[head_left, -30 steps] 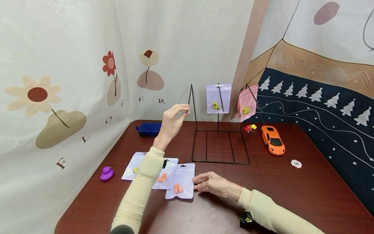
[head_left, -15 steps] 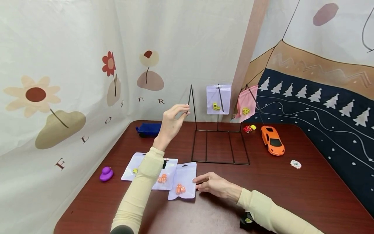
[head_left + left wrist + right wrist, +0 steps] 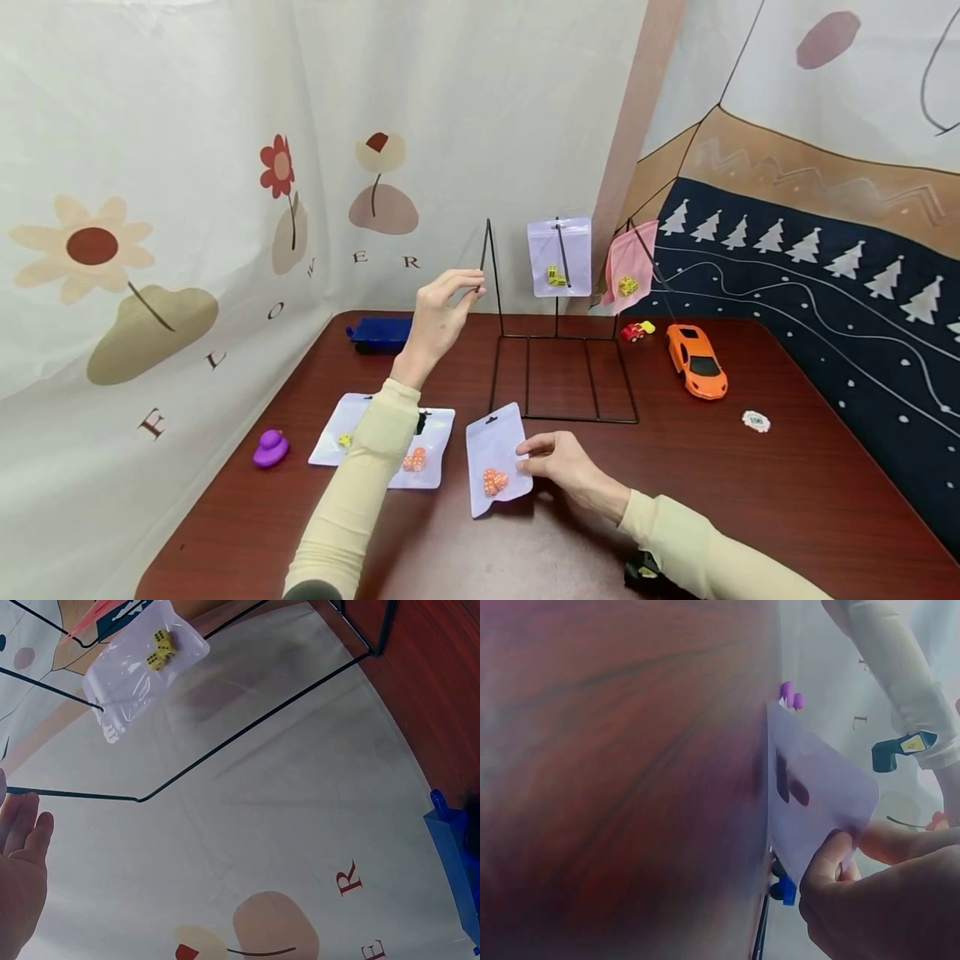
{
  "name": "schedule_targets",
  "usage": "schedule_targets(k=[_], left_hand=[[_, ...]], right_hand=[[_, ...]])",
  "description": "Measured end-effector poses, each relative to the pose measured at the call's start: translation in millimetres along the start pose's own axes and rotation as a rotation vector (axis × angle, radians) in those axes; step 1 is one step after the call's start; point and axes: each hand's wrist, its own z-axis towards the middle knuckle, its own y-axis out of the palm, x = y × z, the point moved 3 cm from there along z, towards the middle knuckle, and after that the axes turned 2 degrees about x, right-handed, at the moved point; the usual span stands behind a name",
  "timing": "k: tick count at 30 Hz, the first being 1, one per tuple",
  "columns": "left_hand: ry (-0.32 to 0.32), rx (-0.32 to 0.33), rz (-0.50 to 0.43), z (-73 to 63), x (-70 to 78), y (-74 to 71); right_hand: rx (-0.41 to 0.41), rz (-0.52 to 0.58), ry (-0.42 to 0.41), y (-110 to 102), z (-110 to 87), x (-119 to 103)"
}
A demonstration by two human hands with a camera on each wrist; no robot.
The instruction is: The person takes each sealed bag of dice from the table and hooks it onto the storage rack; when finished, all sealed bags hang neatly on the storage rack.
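Note:
My right hand (image 3: 566, 473) pinches the right edge of a lilac zip pouch (image 3: 504, 442) with orange dice showing inside. In the right wrist view the pouch (image 3: 817, 772) is tilted, with thumb and fingers on its edge. My left hand (image 3: 438, 317) is raised at the black wire rack (image 3: 562, 337), pinching the front end of its left prong. On the middle prong hangs a lilac pouch (image 3: 538, 246) with yellow dice; a pink pouch (image 3: 621, 258) with yellow dice hangs on the right prong. Two more lilac pouches lie partly under my left forearm, one with orange dice (image 3: 414, 459).
A purple rubber duck (image 3: 271, 448) sits at the table's left edge, and a blue toy trailer (image 3: 379, 333) stands behind. Right of the rack are an orange toy car (image 3: 697, 362), a small red toy car (image 3: 633, 332) and a poker chip (image 3: 756, 421).
My right hand has drawn the pouch of orange dice rightward, away from the other pouches, and tilted it up. The left hand stays on the rack's left prong.

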Motion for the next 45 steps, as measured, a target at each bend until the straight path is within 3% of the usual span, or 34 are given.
schedule_targets(k=[11,26,36,45], left_hand=[[0.013,0.009,-0.002,0.3,-0.6,0.7],[0.005,0.006,0.002,0.8,-0.2,-0.3],[-0.004,-0.001,-0.003,-1.9,-2.3,1.6],[0.026,0.014,0.009,0.0,-5.0,2.2]], right_hand=[[0.022,0.034,-0.006,-11.1,-4.6,-3.1],[0.131,0.027,-0.044,-23.3,-6.1,-16.3],[0.195,0.038,-0.117,-33.8,-10.6,-28.8],[0.240,0.033,-0.248,-42.1,-12.8,-46.4]])
